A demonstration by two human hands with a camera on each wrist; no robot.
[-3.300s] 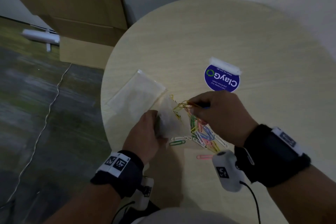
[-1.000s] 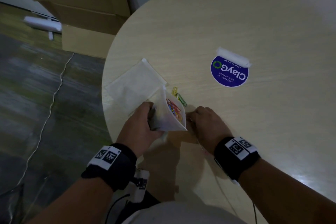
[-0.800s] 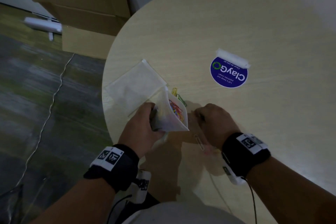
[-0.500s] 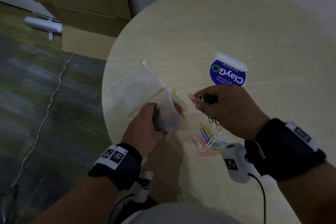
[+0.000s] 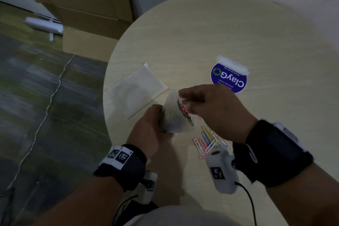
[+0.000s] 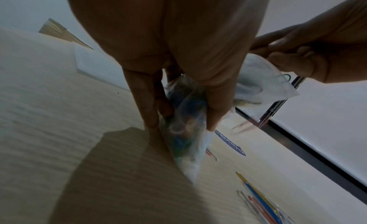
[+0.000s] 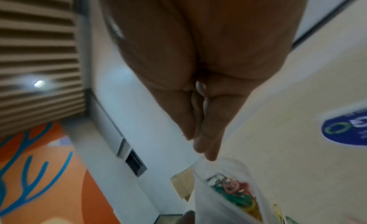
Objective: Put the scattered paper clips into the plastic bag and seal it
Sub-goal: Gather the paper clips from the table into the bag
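We see a dim, bluish head view — the round pale wooden table (image 5: 238, 29) lit softly from above, the grey floor smeared at the left edge. In the left wrist view a broad dark shadow (image 6: 123, 172) falls across the tabletop. The right wrist view is brighter but blurred — the clear plastic bag (image 7: 222, 200) and the slatted blind (image 7: 35, 54) both soft, with straight lines bending near the frame's edges.

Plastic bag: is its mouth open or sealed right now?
Open. The plastic bag gapes at the top, clips showing inside; the left hand grips it and the right hand is at its mouth.
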